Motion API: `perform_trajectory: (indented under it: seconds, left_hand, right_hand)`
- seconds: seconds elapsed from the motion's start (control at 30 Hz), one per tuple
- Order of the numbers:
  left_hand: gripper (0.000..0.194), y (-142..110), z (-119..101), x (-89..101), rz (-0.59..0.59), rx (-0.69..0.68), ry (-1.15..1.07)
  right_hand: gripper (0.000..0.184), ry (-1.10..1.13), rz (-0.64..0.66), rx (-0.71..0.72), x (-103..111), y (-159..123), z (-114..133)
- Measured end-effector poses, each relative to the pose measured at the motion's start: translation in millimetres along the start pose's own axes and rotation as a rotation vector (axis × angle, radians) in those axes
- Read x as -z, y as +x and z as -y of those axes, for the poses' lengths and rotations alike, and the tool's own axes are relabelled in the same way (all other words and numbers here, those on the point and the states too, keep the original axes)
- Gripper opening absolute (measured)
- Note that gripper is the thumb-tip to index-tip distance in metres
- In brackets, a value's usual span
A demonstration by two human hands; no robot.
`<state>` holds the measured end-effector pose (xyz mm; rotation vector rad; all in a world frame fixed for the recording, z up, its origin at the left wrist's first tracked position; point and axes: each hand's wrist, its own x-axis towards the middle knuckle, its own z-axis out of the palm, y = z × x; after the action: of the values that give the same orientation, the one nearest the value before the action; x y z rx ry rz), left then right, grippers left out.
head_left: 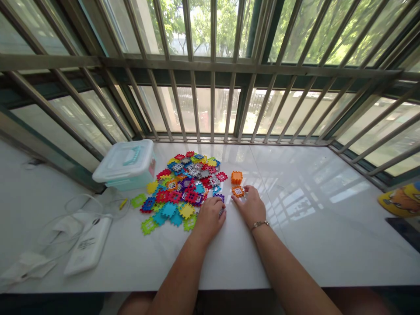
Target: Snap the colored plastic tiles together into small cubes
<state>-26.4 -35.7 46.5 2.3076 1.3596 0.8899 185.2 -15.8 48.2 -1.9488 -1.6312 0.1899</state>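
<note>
A heap of colourful plastic interlocking tiles (169, 210) lies spread over the white tabletop. My left hand (210, 218) rests at the heap's right edge, fingers curled in; a small greyish bit shows by the fingertips, too hidden to name. Close by is a purple tile (220, 198). My right hand (254, 208), wearing a bracelet (260, 224), has its thumb and forefinger on either side of an orange window tile (238, 191) that lies on the table. Just behind that tile stands a small stack of orange tiles (236, 177).
A lidded light-green storage box (126, 177) stands at the back left. White cables and a white power strip (88, 245) lie on the left. At the far right are a yellow object (400, 200) and a dark flat device (405, 232). Metal window bars (212, 105) border the back.
</note>
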Motion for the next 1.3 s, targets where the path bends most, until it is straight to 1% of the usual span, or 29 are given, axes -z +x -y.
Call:
perform_trajectory:
  seconds: [0.3, 0.63, 0.9, 1.03, 1.3]
  left_hand:
    - [0.013, 0.0, -0.8, 0.5, -0.03, 0.008, -0.025]
    - [0.008, -0.7, -1.5, 1.0, -0.013, 0.008, -0.008]
    - [0.008, -2.0, -1.9, 1.8, -0.024, 0.0, -0.005]
    - [0.009, -1.4, -3.1, 3.4, -0.011, 0.002, -0.007]
    - [0.009, -0.7, -4.1, 4.8, 0.004, 0.011, -0.005]
  right_hand:
    - [0.045, -0.048, 0.057, -0.033, 1.1, -0.4, 12.2]
    - [0.043, -0.197, 0.051, -0.034, -2.3, -0.6, 21.0]
    - [0.043, -0.176, 0.054, -0.015, -2.8, -0.1, 18.7]
    - [0.043, -0.169, 0.063, -0.014, -1.7, 0.1, 19.2]
    - [0.04, -0.128, 0.041, -0.012, -0.8, 0.1, 18.8]
